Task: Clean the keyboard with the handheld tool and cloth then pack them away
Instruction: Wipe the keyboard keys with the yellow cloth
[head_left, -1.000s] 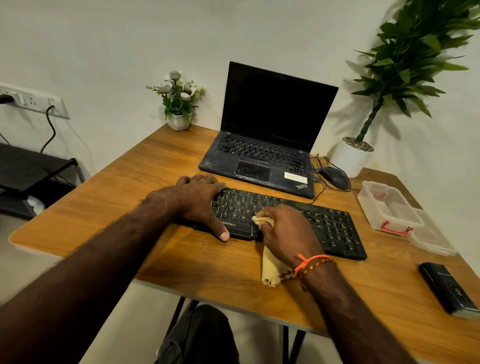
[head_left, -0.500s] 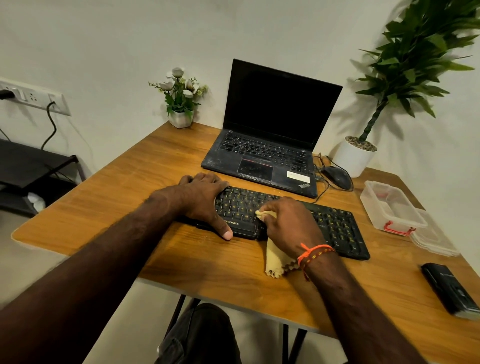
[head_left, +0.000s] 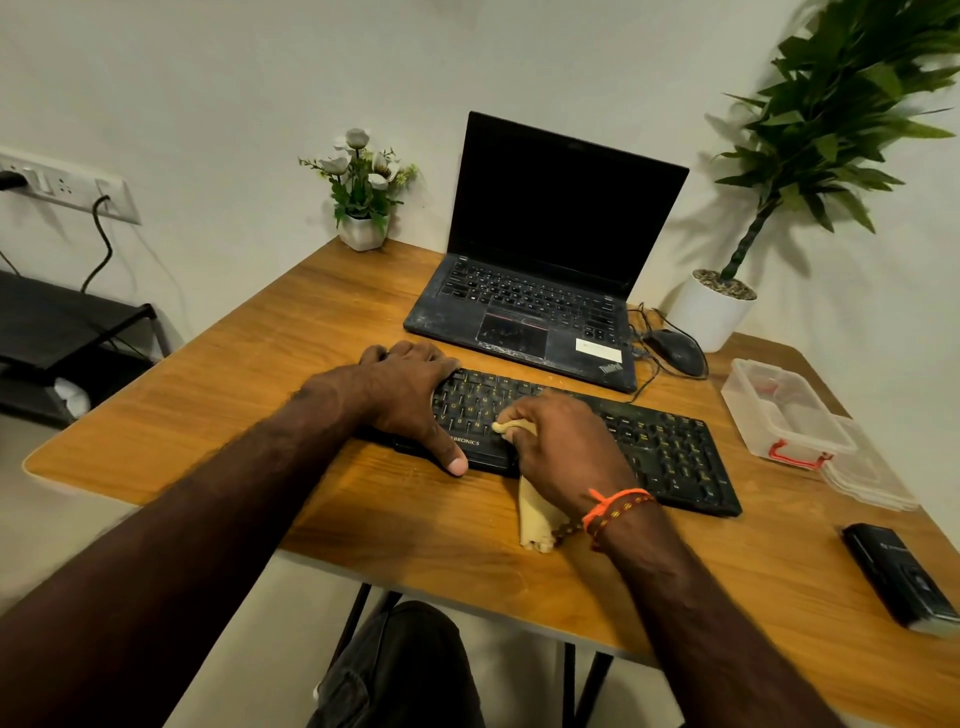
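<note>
Keyboard (head_left: 649, 447), flat black plastic, lying across wooden table (head_left: 249, 395) just before dusty open laptop (head_left: 535, 291); mouse (head_left: 675, 351), clear lidded box (head_left: 779, 410) and dark handheld tool (head_left: 898, 577) off to the right; left hand (head_left: 410, 400) pressing flat on left end, thumb over front edge; right hand (head_left: 561, 447) clenched round yellow cloth (head_left: 535, 514), shifted leftward along keys since earlier, apparently rubbing.
</note>
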